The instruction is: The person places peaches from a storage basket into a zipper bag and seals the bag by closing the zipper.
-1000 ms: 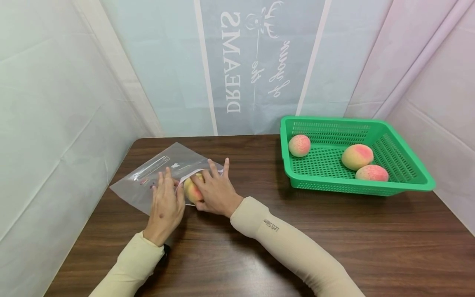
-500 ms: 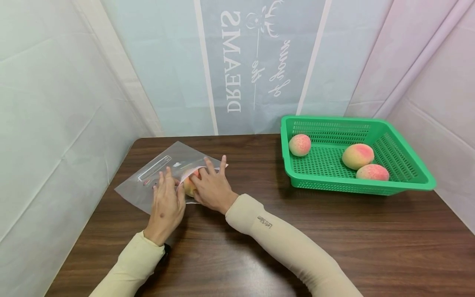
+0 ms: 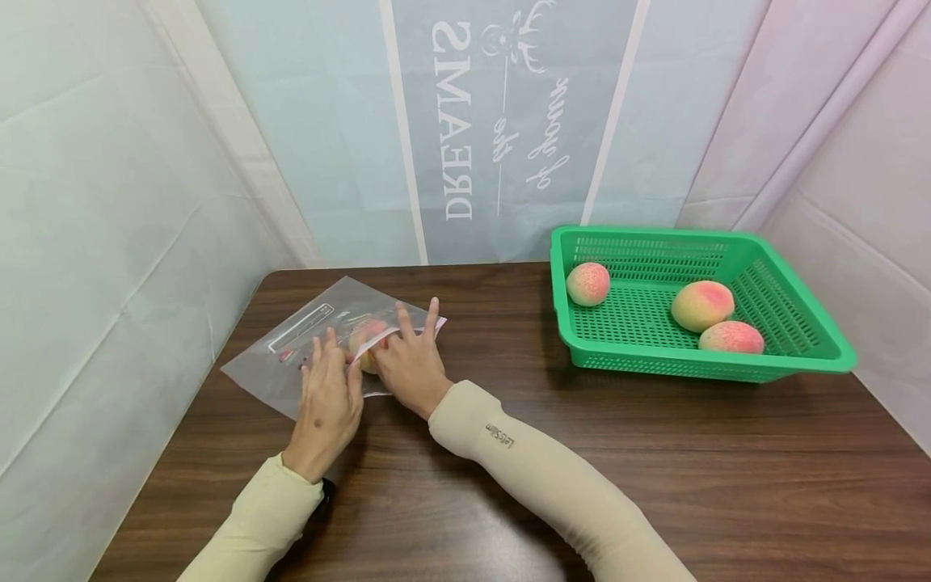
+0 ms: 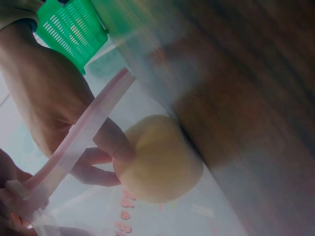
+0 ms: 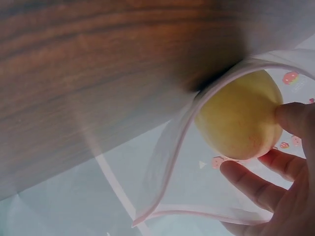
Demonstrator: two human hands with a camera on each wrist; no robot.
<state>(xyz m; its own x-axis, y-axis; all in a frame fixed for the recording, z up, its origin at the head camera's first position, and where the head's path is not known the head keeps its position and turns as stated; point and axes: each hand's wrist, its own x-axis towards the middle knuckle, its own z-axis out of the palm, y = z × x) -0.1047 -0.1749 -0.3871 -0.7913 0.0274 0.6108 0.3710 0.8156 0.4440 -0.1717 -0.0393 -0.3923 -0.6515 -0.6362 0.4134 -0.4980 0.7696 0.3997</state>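
Note:
A clear zip bag [image 3: 258, 368] with pink and red prints lies flat at the left of the table. Just inside its pink-edged mouth [image 4: 81, 135] sits a yellow and pink peach [image 5: 241, 118], seen partly through the film in the head view. My right hand [image 3: 414, 368] reaches into the mouth and holds the peach between thumb and fingers, its other fingers spread over the rim. At the near side of the mouth, my left hand [image 3: 327, 404] pinches the bag's edge, which keeps the mouth parted.
A green plastic basket [image 3: 701, 364] with three more peaches, among them a pink one [image 3: 587, 284], stands at the back right of the brown wooden table [image 3: 553, 477]. White and pale blue cloth [image 3: 502, 242] hangs behind and at both sides.
My right hand has moved left and away from me, pushing the peach from the bag's mouth deeper under the film. The left hand has stayed at the edge.

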